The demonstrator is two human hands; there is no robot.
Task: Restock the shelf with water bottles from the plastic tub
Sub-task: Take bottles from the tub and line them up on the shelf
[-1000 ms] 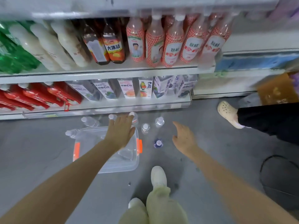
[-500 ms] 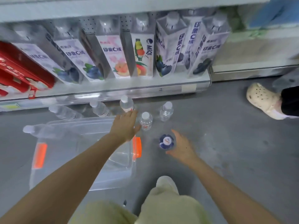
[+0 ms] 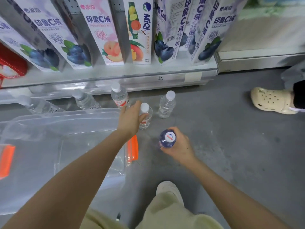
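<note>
A clear plastic tub (image 3: 66, 114) with orange latches sits on the grey floor at the left, in front of the bottom shelf (image 3: 115, 76). My right hand (image 3: 180, 148) grips a blue water bottle (image 3: 168, 140) with a white cap, upright on the floor right of the tub. My left hand (image 3: 131, 120) reaches past the tub's far right corner, its thumb laid across a small white-capped water bottle (image 3: 146, 117). A red-labelled bottle (image 3: 119, 96) and a clear bottle (image 3: 166, 104) stand close by.
Two more bottles (image 3: 85, 101) (image 3: 37, 105) lean behind the tub, under the shelf lip. Juice cartons (image 3: 105, 33) fill the shelf above. Another person's foot in a cream clog (image 3: 272, 100) is at the right. My own shoe (image 3: 170, 190) and knee are below.
The view has dropped closer to the floor. My right hand reached the blue bottle and closed on it. My left hand moved forward and right onto the small bottle.
</note>
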